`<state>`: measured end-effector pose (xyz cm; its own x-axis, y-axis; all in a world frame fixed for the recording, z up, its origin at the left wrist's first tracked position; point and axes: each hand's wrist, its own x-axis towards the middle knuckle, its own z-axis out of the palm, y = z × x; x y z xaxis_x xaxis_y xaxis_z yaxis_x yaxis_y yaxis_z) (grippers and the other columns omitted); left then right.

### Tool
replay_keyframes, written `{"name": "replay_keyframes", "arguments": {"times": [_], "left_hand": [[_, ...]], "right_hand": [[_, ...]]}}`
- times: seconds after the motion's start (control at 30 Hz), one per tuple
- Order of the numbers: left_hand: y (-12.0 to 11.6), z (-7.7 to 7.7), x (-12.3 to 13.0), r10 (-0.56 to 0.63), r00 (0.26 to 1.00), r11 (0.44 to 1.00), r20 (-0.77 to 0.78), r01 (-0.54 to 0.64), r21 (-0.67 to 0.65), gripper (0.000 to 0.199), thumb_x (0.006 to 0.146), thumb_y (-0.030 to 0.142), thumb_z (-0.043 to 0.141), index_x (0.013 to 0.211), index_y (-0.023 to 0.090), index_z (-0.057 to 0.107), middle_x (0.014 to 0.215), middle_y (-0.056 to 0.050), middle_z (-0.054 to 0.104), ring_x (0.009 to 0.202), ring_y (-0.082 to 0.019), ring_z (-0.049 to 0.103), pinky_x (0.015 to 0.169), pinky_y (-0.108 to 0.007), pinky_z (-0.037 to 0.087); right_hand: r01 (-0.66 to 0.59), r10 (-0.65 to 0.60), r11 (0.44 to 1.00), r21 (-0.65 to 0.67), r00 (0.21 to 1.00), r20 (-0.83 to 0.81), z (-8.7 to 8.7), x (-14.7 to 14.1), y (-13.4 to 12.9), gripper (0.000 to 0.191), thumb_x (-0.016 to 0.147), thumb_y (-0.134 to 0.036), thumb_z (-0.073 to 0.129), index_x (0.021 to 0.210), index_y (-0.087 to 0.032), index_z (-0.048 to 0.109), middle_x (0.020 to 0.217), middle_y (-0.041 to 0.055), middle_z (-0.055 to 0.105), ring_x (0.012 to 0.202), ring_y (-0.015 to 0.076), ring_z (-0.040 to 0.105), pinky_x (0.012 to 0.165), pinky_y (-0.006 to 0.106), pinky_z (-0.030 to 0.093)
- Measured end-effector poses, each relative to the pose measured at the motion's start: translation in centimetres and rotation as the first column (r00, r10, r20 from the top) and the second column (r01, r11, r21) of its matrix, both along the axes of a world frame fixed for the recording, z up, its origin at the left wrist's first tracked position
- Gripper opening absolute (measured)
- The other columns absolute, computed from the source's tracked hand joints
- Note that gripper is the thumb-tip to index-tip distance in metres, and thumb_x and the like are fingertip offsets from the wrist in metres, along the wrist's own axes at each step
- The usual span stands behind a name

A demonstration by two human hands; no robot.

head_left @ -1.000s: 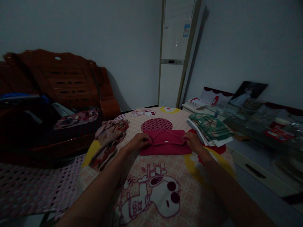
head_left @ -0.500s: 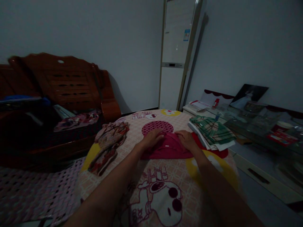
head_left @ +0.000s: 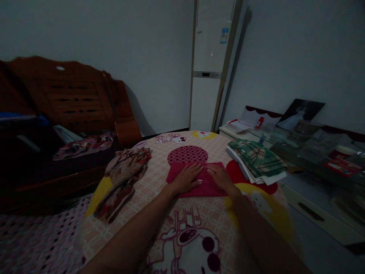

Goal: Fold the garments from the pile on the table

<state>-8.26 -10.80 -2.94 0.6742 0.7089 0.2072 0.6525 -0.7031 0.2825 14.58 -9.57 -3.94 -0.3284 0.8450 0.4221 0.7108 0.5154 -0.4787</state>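
A folded magenta garment (head_left: 207, 190) lies as a flat rectangle on the patterned tablecloth (head_left: 154, 201), a small white tag showing near its middle. My left hand (head_left: 187, 178) rests flat on its left half, fingers stretched out. On the right half lies my right hand (head_left: 219, 176), also flat with fingers extended toward the left one. Both palms press on the cloth without gripping it. To the right sits a stack of folded clothes (head_left: 255, 158), green plaid on top of white. A crumpled floral garment (head_left: 125, 177) is at the table's left side.
A wooden bench (head_left: 71, 99) with clothes and other items stands at the left. Behind the table is a tall white air conditioner (head_left: 205, 99). A glass-topped cabinet (head_left: 302, 148) holding a photo, papers and a cup runs along the right.
Both hands came down from the garment's far edge onto its top and now lie flat. The garment's far edge has been folded or smoothed into a neater rectangle. The view shifted slightly.
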Motion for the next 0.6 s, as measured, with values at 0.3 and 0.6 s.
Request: {"name": "replay_keyframes", "arguments": {"times": [0.3, 0.6], "left_hand": [[-0.6, 0.7, 0.5, 0.015, 0.999, 0.999, -0.039, -0.017, -0.045, 0.066, 0.097, 0.046, 0.046, 0.156, 0.029, 0.022, 0.160, -0.009, 0.029, 0.149, -0.030, 0.020, 0.117, -0.062, 0.017], [-1.4, 0.6, 3.3, -0.069, 0.995, 0.996, -0.065, 0.072, 0.049, 0.064, 0.098, 0.054, 0.038, 0.153, 0.023, 0.031, 0.157, -0.012, 0.035, 0.148, -0.028, 0.025, 0.120, -0.055, 0.014]], "right_hand": [[0.481, -0.499, 0.866, -0.137, 0.809, -0.312, 0.7, 5.4, 1.3, 0.031, 0.076, -0.035, 0.052, 0.081, -0.016, 0.077, 0.078, 0.0086, 0.076, 0.078, 0.0239, 0.067, 0.076, 0.033, 0.050], [0.439, -0.508, 0.859, -0.264, 0.796, -0.328, 0.6, 4.4, 1.4, 0.030, 0.065, -0.044, 0.063, 0.063, -0.016, 0.071, 0.063, 0.0069, 0.071, 0.061, 0.0212, 0.063, 0.063, 0.031, 0.045]]}}
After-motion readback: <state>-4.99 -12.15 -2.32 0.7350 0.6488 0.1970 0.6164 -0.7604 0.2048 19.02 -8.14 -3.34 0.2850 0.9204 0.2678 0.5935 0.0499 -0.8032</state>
